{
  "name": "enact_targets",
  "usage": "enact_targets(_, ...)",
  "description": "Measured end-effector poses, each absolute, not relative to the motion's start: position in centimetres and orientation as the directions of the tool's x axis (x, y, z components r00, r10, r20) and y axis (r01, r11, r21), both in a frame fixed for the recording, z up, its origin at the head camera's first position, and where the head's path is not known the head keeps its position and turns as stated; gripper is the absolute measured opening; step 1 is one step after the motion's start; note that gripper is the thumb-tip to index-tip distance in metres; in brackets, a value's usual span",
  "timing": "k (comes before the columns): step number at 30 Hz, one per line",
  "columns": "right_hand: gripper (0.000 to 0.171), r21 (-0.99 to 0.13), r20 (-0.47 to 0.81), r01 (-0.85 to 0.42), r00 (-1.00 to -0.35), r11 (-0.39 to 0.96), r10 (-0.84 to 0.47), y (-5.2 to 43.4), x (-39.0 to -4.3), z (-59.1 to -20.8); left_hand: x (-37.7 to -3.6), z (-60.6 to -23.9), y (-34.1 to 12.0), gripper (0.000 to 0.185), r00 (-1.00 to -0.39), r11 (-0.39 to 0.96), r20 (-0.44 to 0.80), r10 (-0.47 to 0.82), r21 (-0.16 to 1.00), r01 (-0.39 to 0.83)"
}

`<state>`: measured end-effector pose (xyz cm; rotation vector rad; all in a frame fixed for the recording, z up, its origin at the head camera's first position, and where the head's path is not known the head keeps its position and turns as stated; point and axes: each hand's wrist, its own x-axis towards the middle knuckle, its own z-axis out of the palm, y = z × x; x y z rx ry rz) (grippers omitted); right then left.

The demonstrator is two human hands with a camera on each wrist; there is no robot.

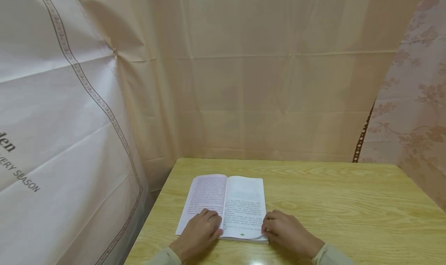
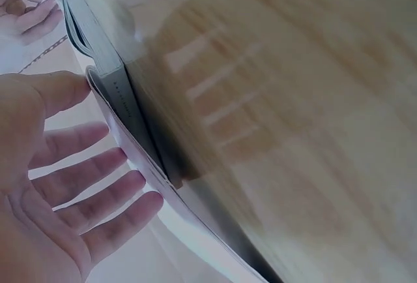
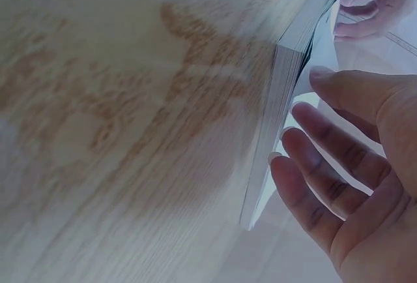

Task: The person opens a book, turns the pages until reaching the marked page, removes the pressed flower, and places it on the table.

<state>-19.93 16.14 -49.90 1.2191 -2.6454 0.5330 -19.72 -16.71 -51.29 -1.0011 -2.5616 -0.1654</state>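
An open book (image 1: 243, 207) lies on the table, its left page tinted pink and its right page white with printed lines. On the lower part of the left page, near the spine, rests my left hand (image 1: 202, 228). The left wrist view shows that hand (image 2: 71, 172) with its fingers spread over the page and the thumb at the book's lower edge. My right hand (image 1: 287, 231) is at the lower right corner of the book. Seen from the right wrist, the thumb of this hand (image 3: 352, 159) pinches a slightly raised page (image 3: 319, 61); its index finger is mostly hidden.
The wooden table (image 1: 334, 195) has a glossy surface that reflects light at its front. Beige cloth (image 1: 265, 83) hangs behind it, a white printed sheet (image 1: 62, 141) hangs at the left, and a floral sheet (image 1: 414, 114) at the right.
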Motion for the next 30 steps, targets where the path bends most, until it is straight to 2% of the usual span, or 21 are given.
enact_targets(9, 0.005, -0.212, 0.367, -0.744, -0.661, 0.633, -0.654, 15.8, -19.8, -49.7, -19.5, -51.0, -15.9, 0.049, -0.669, 0.734, 0.355, 0.653, -0.083, 0.674)
enact_targets(16, 0.007, -0.211, 0.452, -0.754, -0.639, 0.622, -0.622, 15.8, -19.9, -49.4, -19.5, -51.3, -15.4, 0.048, -0.654, 0.741, 0.399, 0.643, -0.111, 0.662)
enact_targets(24, 0.019, -0.232, 0.536, -0.728, -0.649, 0.645, -0.540, 15.6, -20.0, -49.5, -19.6, -51.1, -15.3, 0.053, -0.684, 0.759, 0.370, 0.629, -0.105, 0.642)
enact_targets(30, 0.021, -0.261, 0.533, -0.708, -0.673, 0.657, -0.513, 15.7, -19.8, -49.5, -19.7, -51.1, -15.5, 0.045, -0.644, 0.737, 0.413, 0.644, -0.109, 0.667)
